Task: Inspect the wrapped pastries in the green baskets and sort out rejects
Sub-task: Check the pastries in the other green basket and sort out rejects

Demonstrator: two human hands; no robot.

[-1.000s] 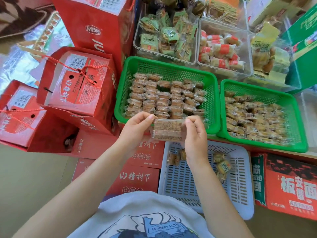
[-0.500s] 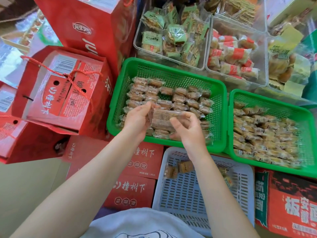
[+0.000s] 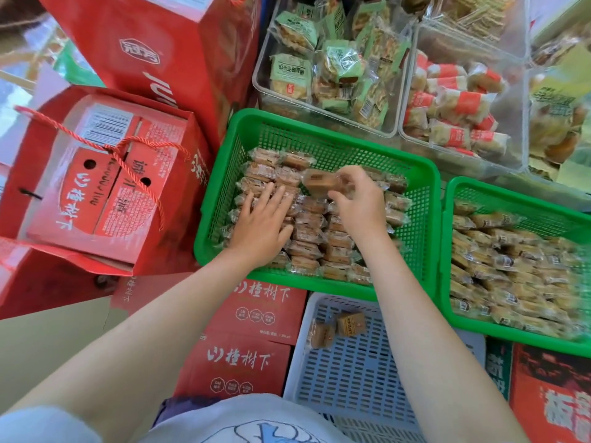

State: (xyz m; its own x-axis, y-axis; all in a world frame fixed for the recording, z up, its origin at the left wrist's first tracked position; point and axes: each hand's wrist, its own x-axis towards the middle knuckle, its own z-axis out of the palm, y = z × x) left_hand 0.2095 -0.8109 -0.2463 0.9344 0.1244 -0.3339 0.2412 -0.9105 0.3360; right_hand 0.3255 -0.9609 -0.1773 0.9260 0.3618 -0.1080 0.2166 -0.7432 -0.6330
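Observation:
Two green baskets hold rows of clear-wrapped brown pastries: the left basket (image 3: 323,135) in the middle and the right basket (image 3: 518,193) beside it. My left hand (image 3: 260,225) lies flat, fingers straight, on the pastries at the left basket's left side. My right hand (image 3: 358,199) pinches one wrapped pastry (image 3: 318,182) just above the rows near the basket's far middle. Below the baskets a pale blue tray (image 3: 351,378) holds two wrapped pastries (image 3: 339,327) at its near-left corner; my right forearm crosses over it.
Red gift boxes (image 3: 102,187) with rope handles stand at the left, flat red cartons (image 3: 252,346) below the left basket. Clear bins (image 3: 332,68) of green- and red-labelled snacks sit behind the baskets. Another red carton (image 3: 550,394) is at bottom right.
Both hands moved forward from the basket's near edge over the pastries. The left hand let go of the pastry and now lies flat on the rows; the right hand alone holds it.

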